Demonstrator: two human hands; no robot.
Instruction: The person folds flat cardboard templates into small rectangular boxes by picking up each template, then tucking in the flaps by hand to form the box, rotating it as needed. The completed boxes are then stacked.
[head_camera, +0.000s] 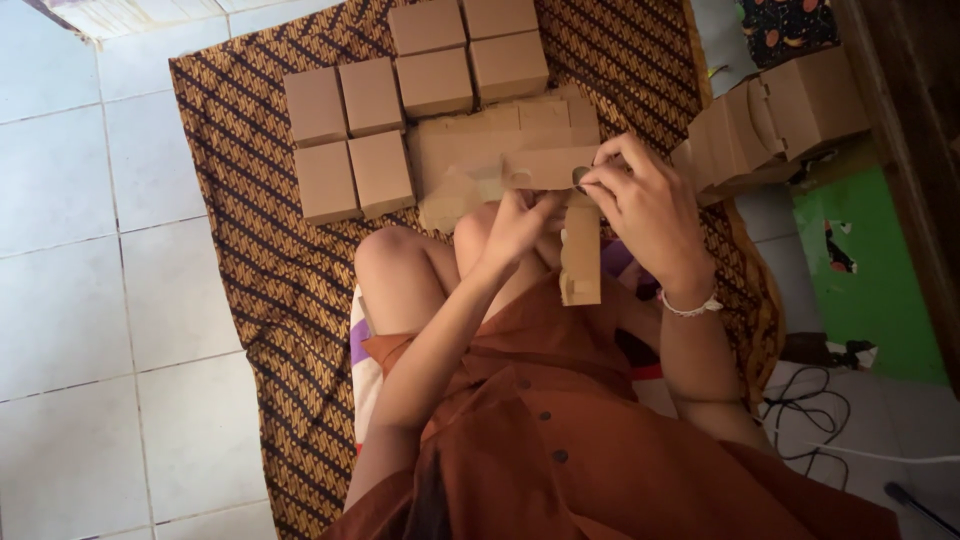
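I hold a flat brown cardboard box blank (505, 155) over my knees with both hands. My left hand (520, 225) grips its lower edge near the middle. My right hand (645, 205) pinches the right side, where a long flap (580, 255) hangs down toward my lap. The blank is partly folded and hides part of my fingers.
Several folded brown cardboard boxes (370, 130) stand in rows on a brown patterned cloth (270, 270) ahead of me. A stack of flat blanks (770, 115) lies at the right. White floor tiles (90, 300) are to the left, cables (810, 400) at the lower right.
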